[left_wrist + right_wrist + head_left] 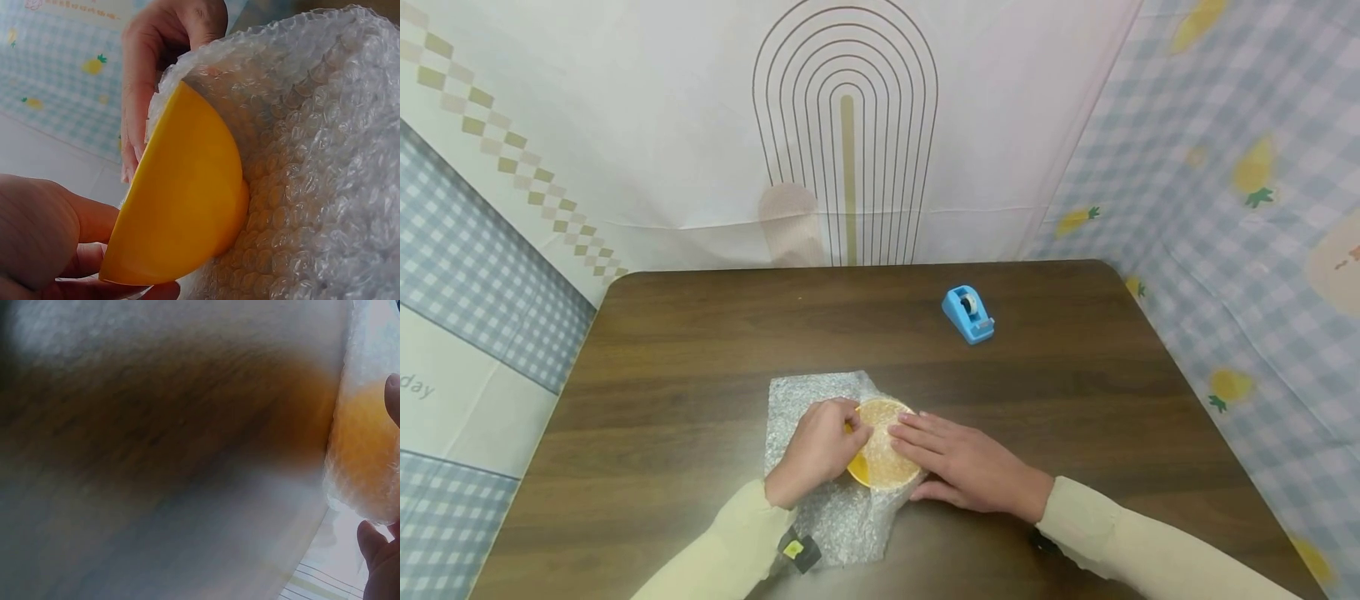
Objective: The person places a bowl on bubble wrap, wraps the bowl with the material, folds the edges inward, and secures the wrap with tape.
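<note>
A yellow bowl [860, 472] sits on a sheet of bubble wrap [848, 525] near the front middle of the table. One flap of the wrap is folded over the bowl's right part and mouth; its left side shows bare. My left hand [817, 446] pinches the bowl's left rim, thumb inside and fingertips below in the left wrist view. With fingers stretched out, my right hand [970, 467] presses the folded wrap against the bowl's right edge. In the right wrist view, the yellow bowl [365, 440] shows through the wrap between thumb and finger.
A blue tape dispenser [968, 313] stands on the brown wooden table [700, 350], toward the back right. Patterned cloth [685, 125] hangs behind the table and along both sides.
</note>
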`<state>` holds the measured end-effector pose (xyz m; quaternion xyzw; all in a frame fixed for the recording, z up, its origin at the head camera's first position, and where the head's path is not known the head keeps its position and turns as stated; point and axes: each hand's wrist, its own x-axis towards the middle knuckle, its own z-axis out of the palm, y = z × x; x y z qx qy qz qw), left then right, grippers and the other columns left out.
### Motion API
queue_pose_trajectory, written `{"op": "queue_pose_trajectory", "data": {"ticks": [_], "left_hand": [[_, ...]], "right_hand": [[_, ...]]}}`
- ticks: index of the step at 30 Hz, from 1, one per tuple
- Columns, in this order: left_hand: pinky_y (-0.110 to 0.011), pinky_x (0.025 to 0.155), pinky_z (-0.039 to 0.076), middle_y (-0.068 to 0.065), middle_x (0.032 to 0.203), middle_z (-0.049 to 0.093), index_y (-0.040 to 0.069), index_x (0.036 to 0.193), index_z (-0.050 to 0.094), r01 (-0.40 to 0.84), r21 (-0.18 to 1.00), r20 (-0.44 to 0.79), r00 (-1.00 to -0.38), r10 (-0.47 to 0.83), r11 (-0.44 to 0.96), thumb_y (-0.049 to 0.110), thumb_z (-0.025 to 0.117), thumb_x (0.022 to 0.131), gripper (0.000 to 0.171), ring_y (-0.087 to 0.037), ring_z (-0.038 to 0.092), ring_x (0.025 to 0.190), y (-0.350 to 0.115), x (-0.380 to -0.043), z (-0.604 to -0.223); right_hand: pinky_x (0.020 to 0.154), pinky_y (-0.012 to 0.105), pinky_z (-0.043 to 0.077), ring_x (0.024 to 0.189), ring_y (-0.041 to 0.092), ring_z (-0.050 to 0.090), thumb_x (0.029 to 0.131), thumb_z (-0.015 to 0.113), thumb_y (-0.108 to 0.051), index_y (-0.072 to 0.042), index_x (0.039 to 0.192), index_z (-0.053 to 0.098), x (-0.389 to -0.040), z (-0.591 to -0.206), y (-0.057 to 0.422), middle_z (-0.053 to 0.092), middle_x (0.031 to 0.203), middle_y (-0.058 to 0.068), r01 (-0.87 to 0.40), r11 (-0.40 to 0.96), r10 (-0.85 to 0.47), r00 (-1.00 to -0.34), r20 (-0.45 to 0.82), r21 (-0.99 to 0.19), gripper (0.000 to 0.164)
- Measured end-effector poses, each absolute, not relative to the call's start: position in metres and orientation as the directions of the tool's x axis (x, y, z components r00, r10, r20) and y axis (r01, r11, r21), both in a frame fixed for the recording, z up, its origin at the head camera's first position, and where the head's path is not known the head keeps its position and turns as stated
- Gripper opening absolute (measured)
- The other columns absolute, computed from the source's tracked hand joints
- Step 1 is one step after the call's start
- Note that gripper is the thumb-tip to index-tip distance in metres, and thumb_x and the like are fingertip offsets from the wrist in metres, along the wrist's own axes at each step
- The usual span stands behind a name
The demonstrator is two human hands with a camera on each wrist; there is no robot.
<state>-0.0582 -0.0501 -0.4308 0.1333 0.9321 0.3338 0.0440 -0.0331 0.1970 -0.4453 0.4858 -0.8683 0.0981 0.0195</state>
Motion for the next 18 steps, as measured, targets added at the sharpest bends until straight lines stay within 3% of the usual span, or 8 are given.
{"op": "queue_pose_trajectory", "data": {"ticks": [12, 18], "left_hand": [[-0.044, 0.099, 0.052, -0.008, 0.114, 0.074, 0.011, 0.076, 0.075, 0.234, 0.637, 0.073, -0.967, 0.245, 0.734, 0.023, 0.073, 0.082, 0.014, -0.03, 0.068, 0.112, -0.0504, -0.0554, -0.4294], [-0.037, 0.076, 0.054, -0.003, 0.097, 0.076, 0.013, 0.088, 0.074, 0.197, 0.685, 0.128, -0.98, 0.151, 0.701, 0.026, 0.075, 0.084, 0.014, -0.019, 0.065, 0.079, -0.0557, -0.057, -0.4273]], "right_hand": [[0.114, 0.042, 0.042, 0.146, 0.019, 0.04, 0.096, 0.054, -0.054, -0.016, 0.15, 0.043, -0.0341, -0.4448, 0.1977, 0.044, 0.156, 0.0, -0.855, 0.5, -0.844, -0.517, 0.145, -0.135, 0.067], [0.113, 0.041, 0.043, 0.144, 0.02, 0.042, 0.096, 0.054, -0.053, -0.016, 0.149, 0.043, -0.0343, -0.4446, 0.197, 0.044, 0.156, 0.0, -0.858, 0.496, -0.845, -0.512, 0.154, -0.134, 0.066]]}}
